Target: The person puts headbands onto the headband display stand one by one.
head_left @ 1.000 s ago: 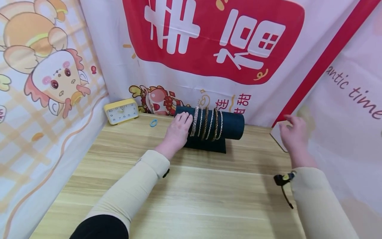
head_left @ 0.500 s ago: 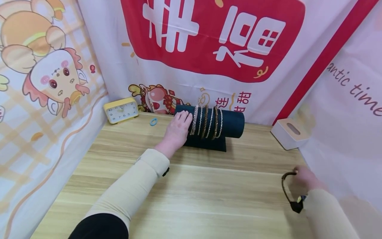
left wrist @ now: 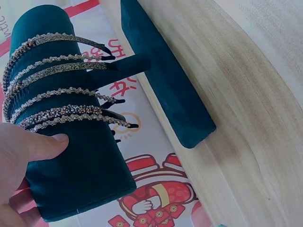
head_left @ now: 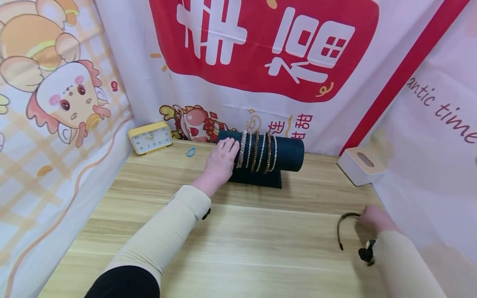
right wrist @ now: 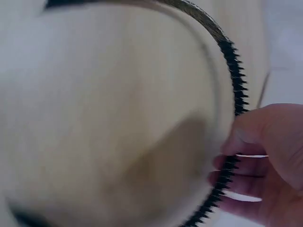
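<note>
My left hand [head_left: 220, 161] grips the left end of a dark teal padded headband stand [head_left: 291, 155] near the back of the table. In the left wrist view the thumb lies along the roll [left wrist: 85, 175], with fingers curled behind it. Several sparkly headbands [head_left: 255, 152], gold and silvery, circle the roll side by side. At the right, my right hand [head_left: 378, 219] pinches a loose headband [head_left: 338, 229] over the table. The right wrist view shows black comb teeth [right wrist: 234, 71] on its inner and outer band, with a gold patterned stretch and blurred ends; thumb and fingers hold the toothed part.
A yellow clock [head_left: 150, 138] stands at the back left, with a small blue ring [head_left: 191, 152] beside it. A white box [head_left: 361, 167] with a slotted lid sits at the back right. Printed cloths [head_left: 208, 91] enclose the wooden table [head_left: 238, 248].
My right hand has come down toward the front from near the white box. A headband now shows in it, reaching farther left than half a second ago. The left hand stays put.
</note>
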Demonstrator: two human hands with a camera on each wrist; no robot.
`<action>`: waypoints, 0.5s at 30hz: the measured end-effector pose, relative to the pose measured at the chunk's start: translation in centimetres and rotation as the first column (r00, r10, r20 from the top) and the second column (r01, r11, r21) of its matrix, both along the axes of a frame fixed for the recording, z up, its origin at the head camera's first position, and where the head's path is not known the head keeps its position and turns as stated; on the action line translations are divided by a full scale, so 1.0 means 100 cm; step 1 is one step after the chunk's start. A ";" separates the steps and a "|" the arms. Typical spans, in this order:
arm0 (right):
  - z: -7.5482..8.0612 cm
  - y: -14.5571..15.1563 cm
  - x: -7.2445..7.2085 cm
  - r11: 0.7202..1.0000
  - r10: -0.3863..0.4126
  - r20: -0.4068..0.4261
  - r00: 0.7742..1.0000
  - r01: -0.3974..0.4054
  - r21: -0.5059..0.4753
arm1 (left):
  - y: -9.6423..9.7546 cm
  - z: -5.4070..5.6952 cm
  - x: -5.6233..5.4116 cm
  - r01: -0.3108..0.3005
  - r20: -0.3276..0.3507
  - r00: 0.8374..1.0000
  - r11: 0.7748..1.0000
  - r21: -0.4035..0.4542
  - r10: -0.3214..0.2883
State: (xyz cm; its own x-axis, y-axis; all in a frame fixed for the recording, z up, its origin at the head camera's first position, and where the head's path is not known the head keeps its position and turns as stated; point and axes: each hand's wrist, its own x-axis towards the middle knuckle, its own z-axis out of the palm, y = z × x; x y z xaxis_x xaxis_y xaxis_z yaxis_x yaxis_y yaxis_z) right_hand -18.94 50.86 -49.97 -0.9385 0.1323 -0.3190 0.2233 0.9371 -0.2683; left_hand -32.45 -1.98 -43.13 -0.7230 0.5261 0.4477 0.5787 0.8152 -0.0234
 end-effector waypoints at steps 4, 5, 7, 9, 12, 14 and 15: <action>0.015 -0.020 -0.021 0.971 -0.006 0.021 1.000 0.011 -0.240 | 0.001 0.001 0.000 -0.005 0.004 1.000 1.000 -0.018 0.005; 0.020 -0.026 -0.026 0.939 -0.029 0.024 0.999 0.035 -0.341 | 0.001 0.001 -0.001 -0.005 0.003 1.000 1.000 -0.020 0.005; 0.034 -0.039 -0.034 0.841 -0.080 0.036 0.996 0.087 -0.534 | 0.001 0.001 0.000 -0.006 -0.002 1.000 1.000 -0.021 0.006; 0.050 -0.052 -0.041 0.729 -0.125 0.041 0.991 0.120 -0.674 | 0.001 0.000 -0.001 -0.006 -0.005 1.000 1.000 -0.018 0.005; 0.074 -0.069 -0.049 0.585 -0.154 0.016 0.988 0.104 -0.805 | 0.001 0.000 -0.001 -0.008 0.000 1.000 1.000 -0.011 0.008; 0.087 -0.081 -0.052 0.459 -0.171 0.009 0.985 0.087 -0.884 | 0.002 0.000 0.000 -0.011 0.008 1.000 1.000 -0.010 0.011; 0.094 -0.088 -0.054 0.392 -0.178 0.007 0.984 0.077 -0.917 | 0.002 0.000 0.000 -0.011 0.012 1.000 1.000 -0.008 0.011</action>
State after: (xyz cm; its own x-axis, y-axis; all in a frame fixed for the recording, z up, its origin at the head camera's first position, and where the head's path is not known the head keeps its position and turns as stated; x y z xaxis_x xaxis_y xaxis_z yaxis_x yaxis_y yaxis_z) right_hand -24.31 42.10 -40.62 -0.9644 -0.0691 -0.2551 0.2490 0.0859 -0.9647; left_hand -32.49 -1.79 -43.18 -0.7337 0.5220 0.4349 0.5703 0.8211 -0.0235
